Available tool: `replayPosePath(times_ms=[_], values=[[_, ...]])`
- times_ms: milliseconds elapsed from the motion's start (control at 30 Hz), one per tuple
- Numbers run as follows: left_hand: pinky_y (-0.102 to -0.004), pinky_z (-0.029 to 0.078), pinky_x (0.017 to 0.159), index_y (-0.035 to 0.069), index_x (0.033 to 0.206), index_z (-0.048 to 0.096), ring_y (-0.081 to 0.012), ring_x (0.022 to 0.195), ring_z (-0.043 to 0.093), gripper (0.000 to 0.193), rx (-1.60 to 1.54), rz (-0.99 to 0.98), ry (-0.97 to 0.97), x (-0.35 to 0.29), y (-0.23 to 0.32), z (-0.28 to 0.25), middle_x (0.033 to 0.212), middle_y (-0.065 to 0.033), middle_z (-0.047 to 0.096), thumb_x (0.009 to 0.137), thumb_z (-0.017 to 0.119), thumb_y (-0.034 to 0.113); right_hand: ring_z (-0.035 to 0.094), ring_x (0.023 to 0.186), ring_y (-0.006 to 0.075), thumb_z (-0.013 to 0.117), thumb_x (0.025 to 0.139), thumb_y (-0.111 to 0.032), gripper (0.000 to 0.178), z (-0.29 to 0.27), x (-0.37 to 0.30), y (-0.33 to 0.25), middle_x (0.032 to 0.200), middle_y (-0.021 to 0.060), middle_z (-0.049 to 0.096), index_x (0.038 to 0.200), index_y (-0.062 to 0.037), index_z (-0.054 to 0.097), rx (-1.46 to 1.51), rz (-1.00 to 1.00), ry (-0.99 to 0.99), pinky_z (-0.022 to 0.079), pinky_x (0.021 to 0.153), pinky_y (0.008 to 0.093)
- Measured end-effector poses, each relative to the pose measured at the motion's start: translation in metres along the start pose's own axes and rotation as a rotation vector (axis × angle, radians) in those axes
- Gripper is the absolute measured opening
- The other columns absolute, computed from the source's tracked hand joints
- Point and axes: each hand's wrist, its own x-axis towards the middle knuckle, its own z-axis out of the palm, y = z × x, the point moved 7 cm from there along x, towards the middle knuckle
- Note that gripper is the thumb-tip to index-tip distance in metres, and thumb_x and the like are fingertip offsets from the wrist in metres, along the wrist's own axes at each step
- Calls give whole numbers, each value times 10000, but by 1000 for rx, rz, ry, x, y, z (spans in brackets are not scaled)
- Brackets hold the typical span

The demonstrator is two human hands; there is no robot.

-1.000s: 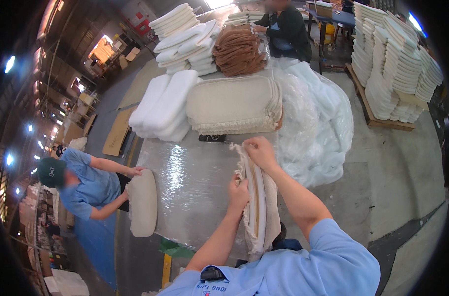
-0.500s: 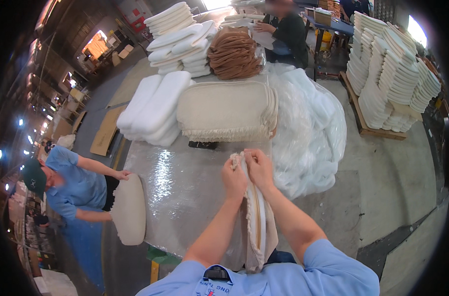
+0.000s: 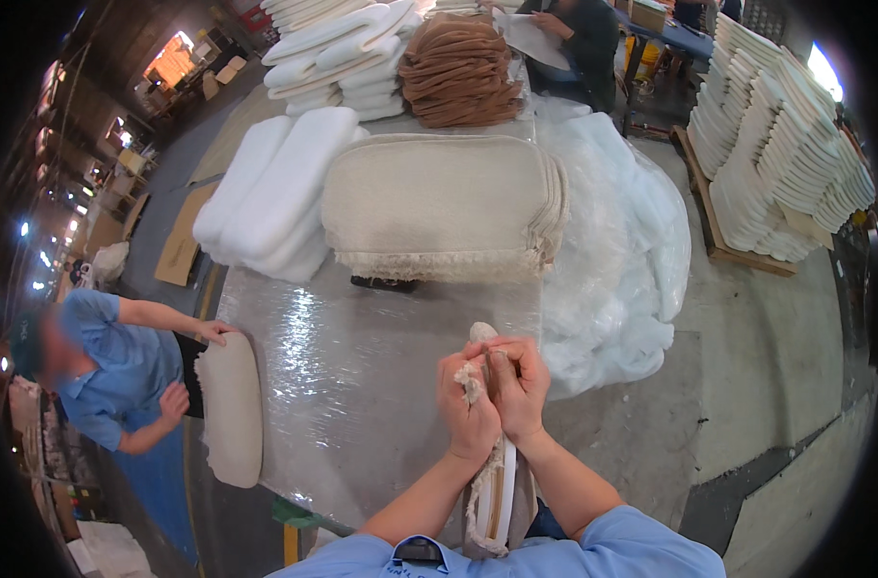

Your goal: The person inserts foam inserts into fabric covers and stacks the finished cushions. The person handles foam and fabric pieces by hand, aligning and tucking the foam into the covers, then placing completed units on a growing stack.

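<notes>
A long beige cushion cover point(image 3: 476, 520) with frayed edges stands on its side in front of my body, its opening upward. Along the opening run a brownish zip-like strip and a white filling point(image 3: 507, 491). My left hand point(image 3: 469, 405) is closed on the frayed left edge near the far end. Pressed against it, my right hand point(image 3: 519, 390) grips the opposite edge. The rounded far tip of the cover pokes out beyond my fingers. Ahead on the table lies a stack of beige covers point(image 3: 434, 193) with fringed edges.
The table point(image 3: 362, 385) has shiny plastic film. White pads point(image 3: 275, 193) and folded brown covers point(image 3: 458, 72) sit farther back. Bagged white filling point(image 3: 612, 250) bulges at the right. A co-worker point(image 3: 121, 356) at the left holds a beige cushion point(image 3: 235, 409); another person point(image 3: 574, 48) stands behind.
My hands have come nearer my body and closed together on the cover, whose far tip now shows past them. The left co-worker's nearer hand has come off their cushion.
</notes>
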Motion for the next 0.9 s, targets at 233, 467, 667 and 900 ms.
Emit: replayPosePath(times_ms=[233,467,667,900], values=[[-346,524,830,0,1017,730,-230,987,656,85,182,120,-134,22,20,-13,1051,-130,667,978,717,74,640,1042,249,646,949,59,198,-4,30,-22,1135,101,737,1102,-46,715,-255,-270,-234,517,924,347],[-304,539,724,14,1000,755,-175,801,679,77,20,27,-257,44,24,-15,903,-90,693,988,732,86,619,962,279,718,866,34,207,-8,58,-38,1168,63,776,1045,-61,760,-424,-349,-549,504,890,360],[-399,576,974,-37,1285,675,-242,970,743,702,-522,-97,-587,132,27,27,1009,-122,751,1144,348,568,625,891,286,736,912,-26,107,-9,36,-19,1106,95,775,1019,-33,733,-240,-260,-369,492,846,359],[-437,515,1045,82,1448,626,-284,1141,672,794,-355,-313,-1399,85,12,135,1197,-163,703,1103,261,697,682,840,259,679,957,-35,57,-13,19,-16,964,86,762,967,-30,735,-233,-181,-263,521,780,353]])
